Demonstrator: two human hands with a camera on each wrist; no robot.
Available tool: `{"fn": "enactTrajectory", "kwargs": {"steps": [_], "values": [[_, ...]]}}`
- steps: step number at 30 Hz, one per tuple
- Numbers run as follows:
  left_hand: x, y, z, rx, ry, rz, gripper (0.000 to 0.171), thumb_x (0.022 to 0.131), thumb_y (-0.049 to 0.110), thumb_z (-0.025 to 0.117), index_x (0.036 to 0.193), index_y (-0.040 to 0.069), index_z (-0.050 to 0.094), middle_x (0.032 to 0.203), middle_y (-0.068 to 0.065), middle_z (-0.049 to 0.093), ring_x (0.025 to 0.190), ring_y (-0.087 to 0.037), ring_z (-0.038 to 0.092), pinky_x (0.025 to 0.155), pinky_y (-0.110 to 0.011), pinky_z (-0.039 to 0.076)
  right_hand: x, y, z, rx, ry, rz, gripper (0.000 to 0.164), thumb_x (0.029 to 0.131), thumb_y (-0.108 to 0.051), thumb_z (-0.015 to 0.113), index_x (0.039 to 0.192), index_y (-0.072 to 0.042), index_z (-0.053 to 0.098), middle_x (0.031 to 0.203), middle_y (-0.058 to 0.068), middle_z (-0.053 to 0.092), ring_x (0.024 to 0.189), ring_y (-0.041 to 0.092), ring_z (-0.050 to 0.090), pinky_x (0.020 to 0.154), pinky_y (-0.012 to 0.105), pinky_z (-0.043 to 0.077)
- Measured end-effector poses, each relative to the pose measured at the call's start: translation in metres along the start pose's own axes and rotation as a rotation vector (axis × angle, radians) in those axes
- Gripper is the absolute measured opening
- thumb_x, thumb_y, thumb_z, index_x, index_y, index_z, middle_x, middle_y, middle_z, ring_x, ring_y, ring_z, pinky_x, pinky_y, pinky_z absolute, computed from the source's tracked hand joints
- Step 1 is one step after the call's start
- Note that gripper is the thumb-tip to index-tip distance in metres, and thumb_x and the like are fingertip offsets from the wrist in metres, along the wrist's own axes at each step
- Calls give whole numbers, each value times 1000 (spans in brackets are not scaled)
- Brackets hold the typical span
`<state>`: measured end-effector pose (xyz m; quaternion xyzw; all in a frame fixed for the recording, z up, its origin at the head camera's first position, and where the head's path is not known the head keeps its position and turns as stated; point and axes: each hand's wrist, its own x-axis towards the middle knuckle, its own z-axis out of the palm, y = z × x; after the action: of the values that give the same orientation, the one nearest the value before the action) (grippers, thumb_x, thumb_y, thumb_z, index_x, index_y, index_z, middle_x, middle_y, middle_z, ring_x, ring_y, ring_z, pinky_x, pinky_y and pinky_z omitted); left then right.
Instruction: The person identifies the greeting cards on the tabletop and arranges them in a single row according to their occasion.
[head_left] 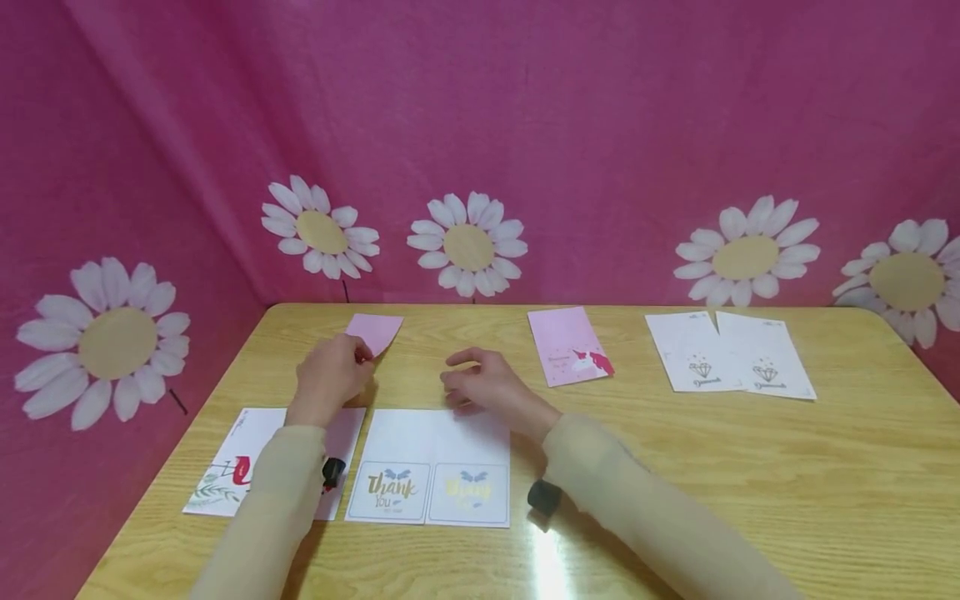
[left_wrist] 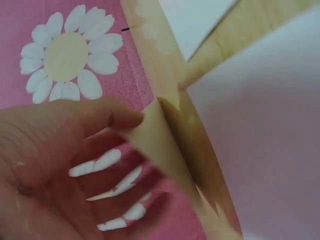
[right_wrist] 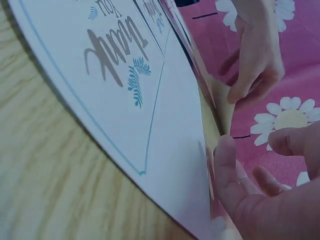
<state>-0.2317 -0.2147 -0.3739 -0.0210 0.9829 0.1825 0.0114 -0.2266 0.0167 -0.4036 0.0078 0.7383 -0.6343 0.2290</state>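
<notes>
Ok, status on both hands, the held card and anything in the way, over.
Left hand pinches pink card. Right hand empty, near Thank You cards. Pink card bent. Nothing visibly blocking it.

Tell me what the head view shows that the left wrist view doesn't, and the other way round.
Head view but not left wrist: the right hand, the unicorn card, two diamond cards, the Thank You lettering and the red bird print.

Left wrist but not head: white petals showing through gaps between the left hand's fingers.

Both: that hand pinching the small pink card, part of the table, and the pink curtain.
</notes>
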Motion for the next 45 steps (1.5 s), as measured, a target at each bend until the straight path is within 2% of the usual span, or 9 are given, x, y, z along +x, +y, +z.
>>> {"fn": "enactTrajectory", "kwargs": {"steps": [4, 8, 16, 20, 24, 31, 35, 42, 45], "values": [[-6, 3, 3, 97, 229, 173, 12, 91, 12, 70, 98, 7, 79, 92, -12, 76, 81, -30, 68, 64, -44, 52, 0, -1, -1, 61, 0, 14, 37, 98, -19, 69, 130, -4, 59, 106, 16, 74, 82, 20, 72, 75, 32, 63], [-15, 10, 7, 137, 352, 326, 7, 89, 13, 76, 94, 10, 80, 88, -10, 75, 72, -28, 68, 60, -44, 54, 2, -3, -3, 125, -16, 31, 40, 99, -24, 68, 131, -3, 58, 111, 16, 74, 82, 19, 73, 73, 31, 63], [-36, 30, 26, -49, 318, 543, 10, 85, 13, 83, 95, 13, 80, 95, -4, 78, 83, -22, 73, 71, -40, 58, 6, 0, -8, 250, -52, 78, 44, 102, -30, 62, 134, 1, 60, 119, 19, 73, 87, 19, 76, 80, 32, 63], [-42, 36, 34, -119, 317, 663, 14, 82, 11, 86, 94, 12, 79, 95, -3, 78, 84, -19, 74, 74, -38, 58, 7, -1, -7, 309, -34, 104, 38, 102, -26, 63, 129, 1, 65, 114, 17, 75, 80, 15, 74, 76, 28, 62], [-44, 38, 38, -177, 302, 708, 13, 82, 12, 86, 93, 13, 79, 93, 0, 77, 80, -17, 72, 69, -33, 55, 8, -4, -5, 352, 16, 114, 42, 99, -16, 65, 136, 2, 56, 100, 14, 74, 72, 14, 70, 67, 25, 61], [-51, 40, 32, -211, 185, 642, 16, 86, 20, 84, 100, 14, 79, 98, 1, 75, 91, -16, 72, 80, -37, 58, 6, -5, -8, 289, 140, 104, 46, 95, -10, 70, 137, -5, 53, 89, 12, 71, 66, 15, 70, 61, 26, 61], [-54, 41, 20, -251, 126, 512, 20, 90, 28, 80, 107, 17, 77, 107, 2, 73, 98, -18, 70, 85, -42, 57, 1, -6, -15, 235, 179, 70, 41, 95, -13, 70, 133, -10, 55, 95, 12, 72, 70, 17, 70, 63, 28, 61], [-47, 42, 6, -339, 166, 321, 39, 96, 28, 72, 131, 11, 65, 122, -11, 66, 104, -28, 64, 88, -43, 53, -14, -12, -28, 192, 142, 10, 45, 96, -14, 69, 137, -11, 52, 104, 13, 69, 77, 19, 68, 68, 30, 62], [-46, 43, 5, -440, 100, 217, 50, 96, 27, 70, 141, 10, 56, 127, -15, 63, 111, -30, 64, 91, -43, 55, -21, -13, -33, 184, 124, -29, 45, 96, -13, 70, 138, -11, 51, 105, 12, 70, 77, 20, 68, 69, 31, 62]]}}
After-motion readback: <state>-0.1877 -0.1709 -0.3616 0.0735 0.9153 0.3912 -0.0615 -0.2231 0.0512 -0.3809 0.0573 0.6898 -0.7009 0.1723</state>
